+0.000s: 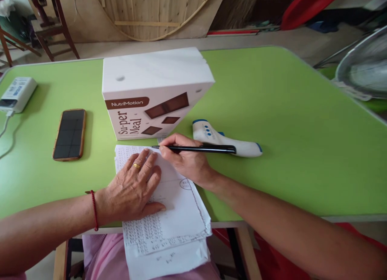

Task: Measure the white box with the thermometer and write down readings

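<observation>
My left hand [137,183] lies flat on a small stack of handwritten sheets of paper [178,209], fingers stretched out, a gold ring on one finger. A black pen [208,149] is pinched in my right hand [189,157], its tip at the top edge of the top sheet. Rows of small writing run down the left part of the paper, and a circled note is at its right. The lower sheets hang past the table's front edge. Just beyond the paper stands a white NutriMotion box [157,94]. Behind my right hand lies a white and blue handheld thermometer [244,147].
A smartphone [70,134] in an orange-brown case lies on the green table [290,131] at left. Farther left is a white power bank [19,94] with a cable plugged in. A chair [54,26] stands beyond the table, and a fan [364,64] is at the right edge.
</observation>
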A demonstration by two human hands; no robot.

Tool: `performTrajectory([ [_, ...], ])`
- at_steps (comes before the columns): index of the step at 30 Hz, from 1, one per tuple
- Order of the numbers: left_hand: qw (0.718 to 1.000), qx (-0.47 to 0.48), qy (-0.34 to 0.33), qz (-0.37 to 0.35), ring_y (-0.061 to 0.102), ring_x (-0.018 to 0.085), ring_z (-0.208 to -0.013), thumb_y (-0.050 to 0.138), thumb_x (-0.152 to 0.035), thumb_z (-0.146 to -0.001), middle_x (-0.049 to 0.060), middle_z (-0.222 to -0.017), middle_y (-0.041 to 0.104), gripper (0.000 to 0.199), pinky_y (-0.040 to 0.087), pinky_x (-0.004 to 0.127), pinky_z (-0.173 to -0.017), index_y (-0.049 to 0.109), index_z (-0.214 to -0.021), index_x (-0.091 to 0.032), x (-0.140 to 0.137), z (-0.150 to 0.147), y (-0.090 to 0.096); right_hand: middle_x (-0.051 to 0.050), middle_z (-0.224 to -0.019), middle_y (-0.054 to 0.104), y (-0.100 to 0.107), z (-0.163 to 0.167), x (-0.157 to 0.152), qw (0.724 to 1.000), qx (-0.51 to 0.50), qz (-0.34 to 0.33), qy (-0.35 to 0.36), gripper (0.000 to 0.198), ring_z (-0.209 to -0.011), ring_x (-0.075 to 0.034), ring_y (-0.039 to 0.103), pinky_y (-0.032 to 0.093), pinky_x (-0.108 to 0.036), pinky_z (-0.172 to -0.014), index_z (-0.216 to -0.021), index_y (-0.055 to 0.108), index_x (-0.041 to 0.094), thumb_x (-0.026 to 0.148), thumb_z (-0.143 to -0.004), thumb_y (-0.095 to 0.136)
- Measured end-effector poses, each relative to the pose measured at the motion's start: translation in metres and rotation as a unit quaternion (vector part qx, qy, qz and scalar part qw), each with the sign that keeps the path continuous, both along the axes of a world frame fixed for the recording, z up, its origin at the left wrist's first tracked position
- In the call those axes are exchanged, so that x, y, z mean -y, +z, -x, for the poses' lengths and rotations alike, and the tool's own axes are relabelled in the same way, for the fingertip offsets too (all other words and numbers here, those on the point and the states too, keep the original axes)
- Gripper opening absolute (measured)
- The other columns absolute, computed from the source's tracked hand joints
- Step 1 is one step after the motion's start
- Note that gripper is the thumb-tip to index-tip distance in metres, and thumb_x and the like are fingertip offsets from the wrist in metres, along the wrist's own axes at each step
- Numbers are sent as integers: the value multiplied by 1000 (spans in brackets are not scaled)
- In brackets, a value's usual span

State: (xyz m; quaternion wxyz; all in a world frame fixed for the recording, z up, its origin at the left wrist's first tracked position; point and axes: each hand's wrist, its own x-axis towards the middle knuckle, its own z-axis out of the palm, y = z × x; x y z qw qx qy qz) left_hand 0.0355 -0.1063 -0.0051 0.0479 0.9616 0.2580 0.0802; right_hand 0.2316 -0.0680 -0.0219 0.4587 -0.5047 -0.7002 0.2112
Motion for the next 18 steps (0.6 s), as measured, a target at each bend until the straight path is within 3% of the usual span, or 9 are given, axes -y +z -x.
performTrajectory([
  [7,1000,-8,0,4,31,49,-143,55,-63,-90,34,-148,39,69,35,62,-111,48,-126,-5,-1,1,2,3,-59,66,12,-8,6,998,40,-50,10,11,-47,-11,56,45,-24,-47,-78,61,23,29,-87,59],
  [11,1000,-1,-1,-6,32,48,-142,54,-64,-90,34,-148,38,69,37,62,-109,47,-126,-6,-2,1,-2,1,-70,72,25,-23,6,978,107,-153,88,10,-57,-14,64,52,-27,-58,-86,64,25,18,-89,57],
  [14,999,37,-9,-10,40,49,-136,51,-67,-90,34,-141,44,69,41,63,-105,50,-121,-5,-5,1,0,-3,-86,76,29,-36,2,952,149,-216,159,20,-71,-16,70,55,-28,-67,-106,65,23,13,-91,57],
  [16,995,102,-7,11,54,41,-121,44,-64,-95,27,-127,54,58,49,56,-95,51,-114,-9,-8,2,5,-4,-87,76,29,-42,-1,938,169,-236,190,23,-73,-16,71,54,-28,-65,-116,62,22,17,-94,57],
  [18,974,222,24,25,60,28,-100,42,-51,-99,15,-110,58,35,54,46,-83,50,-106,-17,-15,4,12,-1,-73,72,30,-43,-1,929,180,-247,209,20,-60,-13,65,49,-27,-55,-116,62,22,23,-98,54],
])
